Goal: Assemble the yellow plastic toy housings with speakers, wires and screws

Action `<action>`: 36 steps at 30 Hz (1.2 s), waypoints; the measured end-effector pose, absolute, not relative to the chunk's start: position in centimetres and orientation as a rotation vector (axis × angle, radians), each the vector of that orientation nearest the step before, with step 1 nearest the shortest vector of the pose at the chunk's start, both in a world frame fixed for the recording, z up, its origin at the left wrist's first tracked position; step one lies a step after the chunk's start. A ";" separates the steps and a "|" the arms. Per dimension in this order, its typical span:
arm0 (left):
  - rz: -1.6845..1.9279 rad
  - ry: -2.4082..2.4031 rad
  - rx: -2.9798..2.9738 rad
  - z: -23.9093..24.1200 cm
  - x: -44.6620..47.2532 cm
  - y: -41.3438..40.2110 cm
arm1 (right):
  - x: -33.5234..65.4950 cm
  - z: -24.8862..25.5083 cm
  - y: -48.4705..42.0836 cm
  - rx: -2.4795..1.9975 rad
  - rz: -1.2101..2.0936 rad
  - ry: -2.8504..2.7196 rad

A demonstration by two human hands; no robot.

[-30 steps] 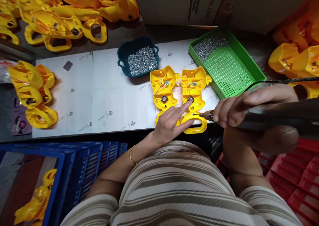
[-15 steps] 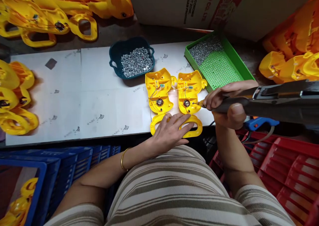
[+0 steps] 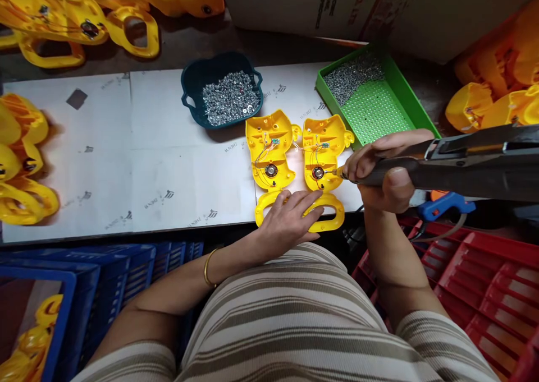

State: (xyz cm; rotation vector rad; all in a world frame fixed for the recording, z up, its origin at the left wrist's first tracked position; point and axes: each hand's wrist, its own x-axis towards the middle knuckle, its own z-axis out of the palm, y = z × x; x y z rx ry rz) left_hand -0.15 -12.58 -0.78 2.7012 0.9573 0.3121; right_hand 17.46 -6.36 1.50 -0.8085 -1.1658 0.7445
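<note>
Now the left hand [image 3: 290, 216] is lying flat, fingers spread, pressing down the handle loops [image 3: 334, 211] of two yellow hollow plastic toy shells [image 3: 326, 138] just ahead of it. They are likely handling light, stiff and skiddy, with frail wires [image 3: 315, 156] inside, so the loops are looking the safest hold. The right hand [image 3: 381, 171] is wrapping closed around a dark electric screwdriver [image 3: 471, 160], its tip touching the right shell beside the round speaker [image 3: 318, 173].

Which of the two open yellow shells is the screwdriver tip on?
The right shell, next to the green tray: the screwdriver in the right hand touches it beside its round speaker. The left shell has no tool on it.
</note>
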 end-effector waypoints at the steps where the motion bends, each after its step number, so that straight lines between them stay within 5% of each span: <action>1: 0.338 0.947 2.701 -0.9 -0.2 -12.6 | 17.5 1.4 -6.3 -0.810 0.752 -1.173; 16: 0.430 0.844 2.681 -1.5 -0.6 -12.4 | 18.4 1.5 -5.0 -0.750 1.017 -1.292; 25: 0.566 0.877 2.709 -0.9 -1.0 -13.2 | 19.8 5.8 -7.1 -0.604 1.010 -1.198; 31: 0.940 1.539 2.572 1.0 -6.4 -2.8 | 20.7 5.6 -9.1 -0.649 0.993 -1.191; 36: 0.389 1.629 2.410 1.3 -10.1 7.1 | 20.6 4.7 -10.4 -0.655 0.967 -1.199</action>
